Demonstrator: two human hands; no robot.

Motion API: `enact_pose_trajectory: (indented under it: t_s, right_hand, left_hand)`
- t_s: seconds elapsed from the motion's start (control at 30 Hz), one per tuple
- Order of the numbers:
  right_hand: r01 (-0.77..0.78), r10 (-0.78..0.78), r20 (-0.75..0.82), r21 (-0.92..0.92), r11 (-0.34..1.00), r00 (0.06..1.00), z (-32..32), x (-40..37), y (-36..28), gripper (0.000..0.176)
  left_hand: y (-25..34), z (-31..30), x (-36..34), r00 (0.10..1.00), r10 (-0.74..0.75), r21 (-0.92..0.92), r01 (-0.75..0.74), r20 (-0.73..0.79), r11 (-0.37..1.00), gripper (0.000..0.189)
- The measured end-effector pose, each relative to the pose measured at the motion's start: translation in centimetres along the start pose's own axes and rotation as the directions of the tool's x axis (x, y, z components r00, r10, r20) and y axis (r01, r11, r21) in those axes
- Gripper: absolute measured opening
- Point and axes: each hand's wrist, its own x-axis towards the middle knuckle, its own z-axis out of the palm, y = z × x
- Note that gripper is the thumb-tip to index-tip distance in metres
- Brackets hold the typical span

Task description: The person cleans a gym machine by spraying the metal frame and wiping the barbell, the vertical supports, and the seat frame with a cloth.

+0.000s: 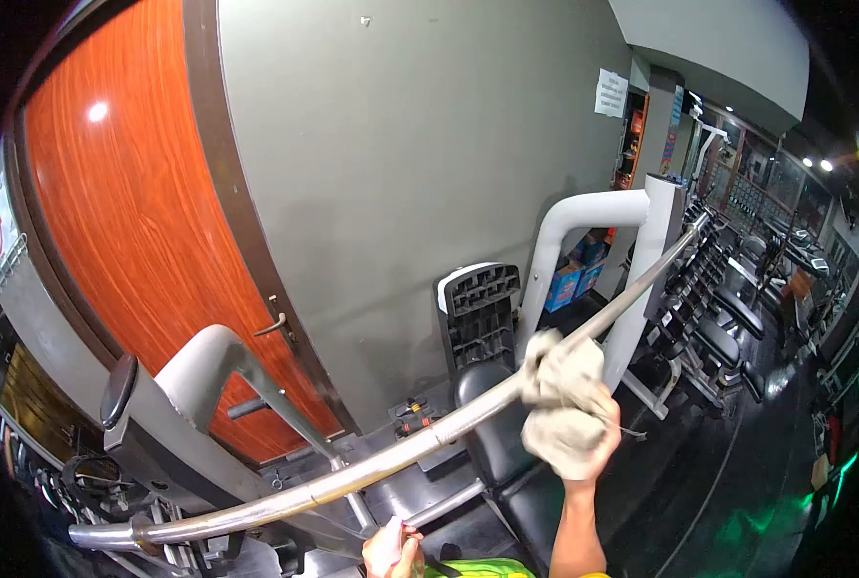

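Noted a grey wall (400, 144) and a wood-grain door (131, 212) filling the left and centre of the head view, with a white machine upright (583, 212) and rows of gym equipment to the right. Found a long curved steel bar (352, 477) running from lower left up to the upright at upper right, passing above a black seat pad (492, 424). Found a bunched pale cloth (559, 405) wrapped around the bar, past mid-length toward the upper end. Observed the right hand (603, 443) closed on the cloth from below, pressing it to the bar. Observed the left hand (391, 549) low at the frame edge, apart from the bar, fingers curled; could not tell what, if anything, was held there. Judged wiping to be in mid-course: saw no clear difference in shine between the bar's lower and upper stretches, so could not tell which length was already covered.
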Motion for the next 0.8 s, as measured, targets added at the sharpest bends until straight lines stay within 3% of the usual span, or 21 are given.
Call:
enact_pose_trajectory:
  t_s: [0.03,0.07,0.1,0.27,0.37,0.43,0.47,0.53,0.57,0.63,0.67,0.73,0.8]
  right_hand:
    - [-0.047,0.077,0.128,-0.225,0.973,0.989,0.1,1.6,0.4,0.022]
    - [0.216,-0.025,0.387,-0.458,0.863,0.922,0.5,3.3,1.0,0.037]
    - [0.288,0.007,0.519,-0.485,0.826,0.855,1.7,3.7,1.7,0.032]
    - [0.356,-0.033,0.583,-0.45,0.819,0.812,4.4,2.9,0.3,0.019]
    - [0.345,-0.065,0.62,-0.343,0.874,0.782,5.7,1.3,-1.5,0.025]
    - [0.312,-0.115,0.626,-0.215,0.925,0.771,7.1,0.1,-3.7,0.026]
    - [0.291,-0.105,0.664,-0.175,0.941,0.74,7.4,-1.0,-4.3,0.024]
    - [0.274,-0.168,0.658,-0.061,0.96,0.734,8.3,-2.5,-5.3,0.025]
    - [0.265,-0.186,0.657,-0.022,0.964,0.731,8.4,-2.8,-5.8,0.027]
    - [0.305,-0.213,0.669,-0.022,0.952,0.713,7.9,-2.3,-5.5,0.028]
    - [0.346,-0.228,0.684,-0.039,0.938,0.693,7.3,-1.6,-5.1,0.028]
    - [0.435,-0.245,0.708,-0.097,0.895,0.662,5.9,-0.4,-3.5,0.028]
    - [0.47,-0.221,0.707,-0.177,0.865,0.672,4.1,2.0,-1.6,0.025]
  left_hand:
    - [0.2,0.0,0.3,1.0,0.022,-0.014,-0.021,0.012,1.0,0.041]
    - [0.5,0.0,0.5,1.0,0.022,-0.017,-0.022,0.014,1.0,0.041]
    - [0.9,0.0,0.7,1.0,-0.001,-0.066,0.003,0.025,0.998,0.04]
    - [1.1,0.5,-0.2,0.998,-0.068,-0.12,0.066,-0.013,0.991,0.034]
    - [0.1,1.3,-0.5,0.996,-0.081,-0.09,0.078,-0.03,0.993,0.033]
    - [-0.3,2.0,-0.7,0.985,-0.136,-0.383,0.086,-0.104,0.92,0.025]
    - [-0.3,1.9,-0.4,0.986,-0.134,-0.383,0.086,-0.1,0.92,0.025]
    - [-0.2,1.4,0.2,0.993,-0.1,-0.286,0.116,0.068,0.951,0.028]
    - [-0.1,1.4,0.4,0.992,-0.101,-0.286,0.117,0.07,0.951,0.028]
    - [0.1,1.4,0.6,0.993,-0.031,0.106,0.019,0.113,0.994,0.046]
    - [-0.1,1.5,0.5,0.993,-0.034,0.107,0.022,0.114,0.994,0.046]
    - [-0.6,1.7,0.3,0.997,-0.062,-0.26,0.072,0.046,0.963,0.028]
    - [0.2,1.9,0.9,0.999,-0.046,-0.272,0.043,-0.006,0.961,0.027]
